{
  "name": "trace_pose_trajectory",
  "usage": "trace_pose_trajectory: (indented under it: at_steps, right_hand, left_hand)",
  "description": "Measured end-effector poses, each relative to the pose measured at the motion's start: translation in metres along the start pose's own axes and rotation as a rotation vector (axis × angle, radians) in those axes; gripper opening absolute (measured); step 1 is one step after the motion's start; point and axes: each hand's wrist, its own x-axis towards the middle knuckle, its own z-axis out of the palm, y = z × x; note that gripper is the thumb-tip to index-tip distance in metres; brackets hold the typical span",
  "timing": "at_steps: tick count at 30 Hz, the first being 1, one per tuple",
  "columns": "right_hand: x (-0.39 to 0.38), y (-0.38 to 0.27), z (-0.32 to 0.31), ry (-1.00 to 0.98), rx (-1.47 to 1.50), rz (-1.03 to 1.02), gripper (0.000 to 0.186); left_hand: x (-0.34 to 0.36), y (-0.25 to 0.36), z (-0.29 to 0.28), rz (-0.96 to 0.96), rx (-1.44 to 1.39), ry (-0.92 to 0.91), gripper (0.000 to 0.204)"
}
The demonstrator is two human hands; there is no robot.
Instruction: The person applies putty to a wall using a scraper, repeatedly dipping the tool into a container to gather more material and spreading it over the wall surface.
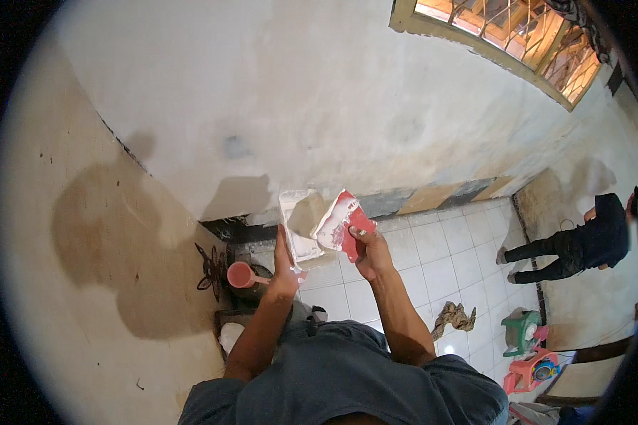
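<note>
Both grips are busy: our left grip (pixel 284 268) has the white tray (pixel 286 212) held along its near left side, and our right grip (pixel 371 251) is wrapped round the red spreader (pixel 344 225), thumb on its face. The tray is up in front of us, above the tiled floor (pixel 404 251), with the spreader right at its right edge; we can't tell if the two actually touch.

So what might bite us? First guess, the tray. We've only got it by one side, so if the spreader pushes hard on the far end, it could tip or twist loose. White paste (pixel 339 214) is smeared over the spreader, and there's what looks like a blob by our left palm too; if it's wet, either hold could get slippery. Tilt the spreader too far and some might plop onto the floor.

Footing's the other worry: a crumpled brown rag (pixel 455 319) lies to our right and a pink dipper (pixel 241 275) sits on our left, so a careless sidestep could mean a stumble. The other person (pixel 574 244) is well apart, so we reckon a collision is unlikely.
</note>
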Motion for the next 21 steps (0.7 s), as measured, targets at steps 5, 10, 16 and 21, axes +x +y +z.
trace_pose_trajectory:
  at_steps: [5, 10, 16, 21]
  right_hand:
    - [0.000, 0.001, -0.001, 0.017, -0.026, 0.022, 0.028]
    - [0.011, 0.002, 0.001, 0.044, -0.061, -0.037, 0.028]
    - [0.020, 0.005, 0.001, 0.063, -0.108, -0.043, 0.031]
    - [0.022, 0.006, 0.007, 0.084, -0.114, -0.010, 0.030]
  left_hand:
    - [0.015, 0.000, -0.009, -0.024, -0.053, 0.044, 0.058]
    - [0.036, 0.005, -0.020, -0.055, -0.132, -0.064, 0.063]
    - [0.050, 0.013, -0.019, -0.042, -0.095, -0.070, 0.063]
    - [0.050, 0.023, -0.010, -0.118, -0.062, -0.062, 0.065]
